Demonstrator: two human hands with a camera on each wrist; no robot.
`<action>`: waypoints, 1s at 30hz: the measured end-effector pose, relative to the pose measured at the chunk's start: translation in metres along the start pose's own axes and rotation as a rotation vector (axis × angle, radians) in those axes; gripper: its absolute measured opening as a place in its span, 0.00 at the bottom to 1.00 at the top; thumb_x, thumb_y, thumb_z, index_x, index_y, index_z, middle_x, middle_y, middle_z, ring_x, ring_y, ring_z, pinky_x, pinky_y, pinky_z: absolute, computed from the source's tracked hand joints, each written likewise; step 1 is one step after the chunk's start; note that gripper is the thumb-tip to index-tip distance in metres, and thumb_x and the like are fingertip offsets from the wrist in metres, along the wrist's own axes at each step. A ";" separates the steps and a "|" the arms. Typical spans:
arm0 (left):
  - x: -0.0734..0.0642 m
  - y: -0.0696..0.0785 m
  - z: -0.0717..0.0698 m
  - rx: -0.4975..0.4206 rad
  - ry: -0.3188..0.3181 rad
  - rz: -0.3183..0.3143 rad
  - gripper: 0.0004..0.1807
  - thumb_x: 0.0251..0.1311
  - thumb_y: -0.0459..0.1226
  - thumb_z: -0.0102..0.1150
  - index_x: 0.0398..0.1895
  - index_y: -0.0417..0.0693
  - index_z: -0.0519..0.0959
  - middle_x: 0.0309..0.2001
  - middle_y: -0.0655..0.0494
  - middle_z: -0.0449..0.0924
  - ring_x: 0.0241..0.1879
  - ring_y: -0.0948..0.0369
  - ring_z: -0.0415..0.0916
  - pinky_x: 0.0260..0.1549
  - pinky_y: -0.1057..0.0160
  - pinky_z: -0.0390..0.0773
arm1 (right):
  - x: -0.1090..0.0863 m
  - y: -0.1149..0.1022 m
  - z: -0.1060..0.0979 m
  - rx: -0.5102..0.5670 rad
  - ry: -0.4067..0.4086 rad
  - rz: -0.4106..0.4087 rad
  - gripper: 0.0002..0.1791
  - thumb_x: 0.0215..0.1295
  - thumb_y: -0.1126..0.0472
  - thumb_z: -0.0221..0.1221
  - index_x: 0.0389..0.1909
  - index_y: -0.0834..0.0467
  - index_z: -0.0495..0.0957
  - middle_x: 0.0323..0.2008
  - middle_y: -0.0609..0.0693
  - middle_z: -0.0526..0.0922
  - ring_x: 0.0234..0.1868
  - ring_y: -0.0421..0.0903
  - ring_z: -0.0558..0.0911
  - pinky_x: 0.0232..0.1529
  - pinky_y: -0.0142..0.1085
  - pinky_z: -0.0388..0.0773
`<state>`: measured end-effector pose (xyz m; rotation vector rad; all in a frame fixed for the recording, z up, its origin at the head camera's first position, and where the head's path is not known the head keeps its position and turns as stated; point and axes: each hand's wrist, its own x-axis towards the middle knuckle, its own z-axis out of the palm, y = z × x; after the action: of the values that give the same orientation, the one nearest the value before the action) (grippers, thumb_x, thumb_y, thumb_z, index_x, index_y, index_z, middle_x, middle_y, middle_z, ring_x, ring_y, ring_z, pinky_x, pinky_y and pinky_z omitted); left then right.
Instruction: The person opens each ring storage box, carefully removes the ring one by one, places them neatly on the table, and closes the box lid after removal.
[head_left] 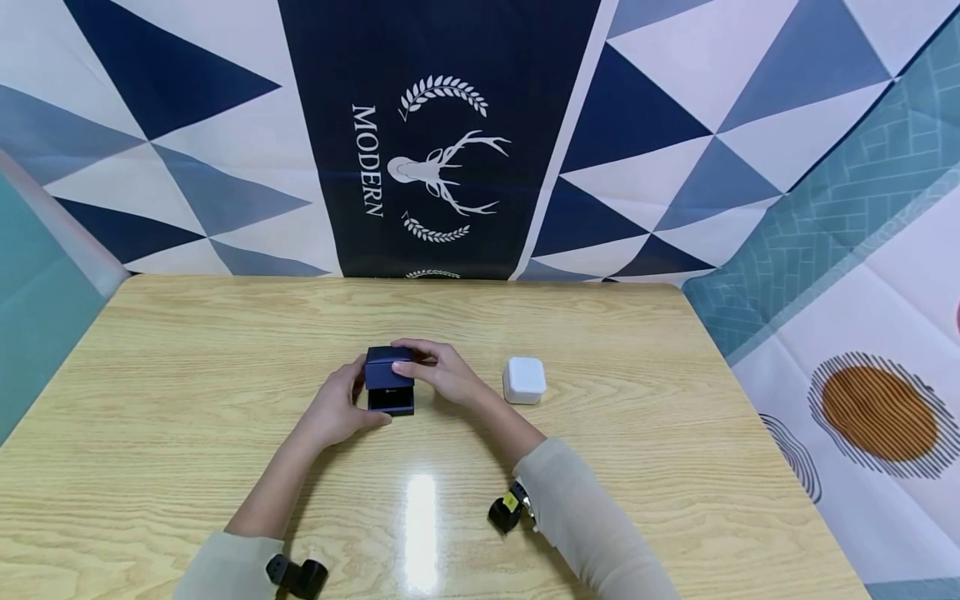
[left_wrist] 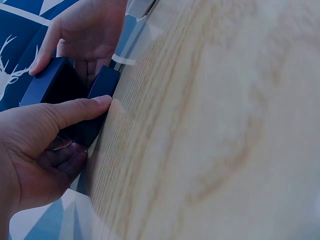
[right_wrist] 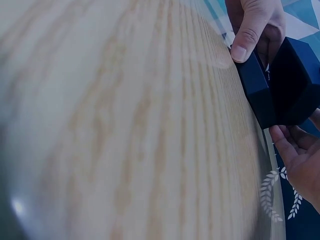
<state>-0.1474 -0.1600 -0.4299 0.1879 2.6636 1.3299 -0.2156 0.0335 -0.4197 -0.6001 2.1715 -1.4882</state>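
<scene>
On the wood-grain table (head_left: 225,350), left of a white rounded box (head_left: 524,380) and apart from it, sits a small navy box (head_left: 384,379), lid raised partway over its base. Left hand (head_left: 339,410) grips the base, thumb along its front edge, other fingers curled at the side. Right hand (head_left: 446,372) pinches the lid between thumb and fingers.

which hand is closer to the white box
Right. The right hand holds the blue box from its right side, toward the white box; the left hand is farther off, at the blue box's left side.
</scene>
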 end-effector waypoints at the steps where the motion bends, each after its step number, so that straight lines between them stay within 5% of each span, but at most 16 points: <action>1: 0.000 0.000 0.000 -0.001 -0.001 -0.002 0.52 0.45 0.36 0.72 0.70 0.32 0.51 0.63 0.32 0.63 0.62 0.40 0.64 0.59 0.46 0.69 | 0.000 0.000 0.000 -0.001 0.002 0.002 0.25 0.65 0.54 0.56 0.63 0.51 0.70 0.58 0.55 0.75 0.52 0.49 0.75 0.53 0.38 0.72; 21: 0.000 0.000 0.001 -0.003 0.010 0.009 0.51 0.43 0.35 0.73 0.70 0.34 0.54 0.61 0.33 0.66 0.61 0.41 0.65 0.59 0.47 0.70 | -0.001 -0.002 -0.001 -0.001 -0.006 0.017 0.24 0.65 0.54 0.56 0.63 0.52 0.70 0.58 0.55 0.75 0.53 0.49 0.74 0.53 0.37 0.72; 30: 0.000 0.001 0.000 0.005 0.006 -0.011 0.52 0.44 0.36 0.73 0.70 0.33 0.52 0.62 0.32 0.64 0.62 0.41 0.64 0.59 0.46 0.70 | -0.015 -0.029 -0.002 -0.015 -0.022 0.011 0.24 0.67 0.57 0.54 0.63 0.59 0.69 0.57 0.60 0.76 0.51 0.48 0.74 0.50 0.33 0.71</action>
<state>-0.1471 -0.1591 -0.4289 0.1697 2.6691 1.3222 -0.2020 0.0342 -0.3897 -0.6056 2.1678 -1.4549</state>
